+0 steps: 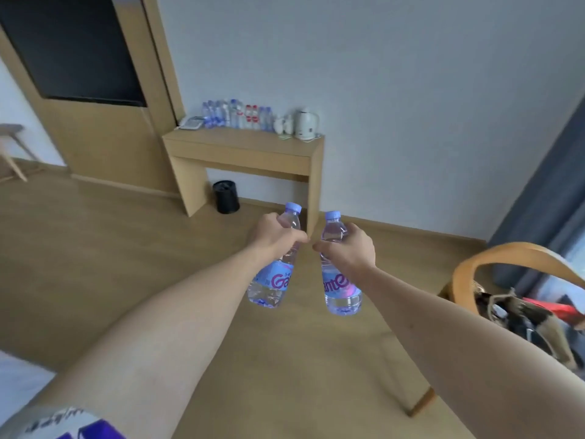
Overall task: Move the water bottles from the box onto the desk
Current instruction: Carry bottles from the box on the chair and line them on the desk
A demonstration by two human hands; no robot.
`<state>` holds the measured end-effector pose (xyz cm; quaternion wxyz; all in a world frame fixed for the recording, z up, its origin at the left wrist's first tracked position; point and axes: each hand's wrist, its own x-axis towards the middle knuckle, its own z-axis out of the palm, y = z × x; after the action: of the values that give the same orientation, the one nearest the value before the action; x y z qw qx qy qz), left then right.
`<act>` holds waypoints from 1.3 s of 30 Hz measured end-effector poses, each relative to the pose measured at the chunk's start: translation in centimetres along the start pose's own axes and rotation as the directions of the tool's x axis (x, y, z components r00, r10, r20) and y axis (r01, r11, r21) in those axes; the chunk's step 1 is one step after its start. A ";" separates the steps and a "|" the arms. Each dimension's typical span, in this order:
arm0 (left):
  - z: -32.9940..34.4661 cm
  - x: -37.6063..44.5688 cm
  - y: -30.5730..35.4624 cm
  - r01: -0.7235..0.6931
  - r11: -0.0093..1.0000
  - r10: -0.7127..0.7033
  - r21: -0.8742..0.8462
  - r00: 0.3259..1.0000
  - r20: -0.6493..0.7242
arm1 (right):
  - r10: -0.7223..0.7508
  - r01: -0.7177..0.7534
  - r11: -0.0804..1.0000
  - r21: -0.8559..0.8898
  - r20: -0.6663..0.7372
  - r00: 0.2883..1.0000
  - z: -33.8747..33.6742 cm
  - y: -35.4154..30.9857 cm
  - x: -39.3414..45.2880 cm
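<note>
Carrying step: gripping one bottle [270, 274] in left hand [274, 236], another bottle [339, 274] in right hand [348, 248], both held mid-air, well short of desk [243, 147]. Next: walking over, setting down beside bottle row [237, 114].

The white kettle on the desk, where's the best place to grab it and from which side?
Probably by its handle, though the kettle is too small here to show which side that is on. Come from the open front of the desk: cups crowd its left side and the wall stands behind it.
</note>
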<state>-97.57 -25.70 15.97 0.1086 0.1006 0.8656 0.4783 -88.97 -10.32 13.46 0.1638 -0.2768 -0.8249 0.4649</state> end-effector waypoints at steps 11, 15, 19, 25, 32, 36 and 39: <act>-8.2 18.7 -6.4 0.116 0.991 -0.125 -0.064 0.980 -0.154 | -0.114 0.097 0.990 0.098 0.188 0.975 15.6 -6.7 18.1; -10.7 27.2 -6.0 0.153 0.983 -0.170 -0.099 0.965 -0.200 | -0.109 0.085 0.991 0.107 0.247 0.963 20.1 -9.7 26.7; -13.5 34.8 -5.8 0.186 0.973 -0.216 -0.138 0.945 -0.247 | -0.143 0.126 0.989 0.076 0.297 0.944 24.4 -13.4 34.2; -17.4 44.5 -8.0 0.239 0.960 -0.271 -0.143 0.922 -0.276 | -0.143 0.126 0.989 0.072 0.359 0.922 31.5 -17.4 42.4; -23.0 58.4 -12.1 0.216 0.972 -0.233 -0.090 0.933 -0.274 | -0.120 0.112 0.993 0.044 0.354 0.927 41.7 -20.8 52.1; -27.1 67.2 -13.2 0.215 0.976 -0.219 -0.039 0.955 -0.201 | -0.098 0.089 0.995 0.041 0.333 0.938 46.8 -24.2 57.9; -30.4 73.7 -12.7 0.190 0.982 -0.188 -0.002 0.967 -0.170 | -0.091 0.077 0.995 0.056 0.311 0.946 49.9 -27.5 62.4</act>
<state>-177.60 -36.35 14.17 0.0789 -0.0225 0.8808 0.4663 -173.20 -17.51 12.22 0.0564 -0.1605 -0.8412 0.5134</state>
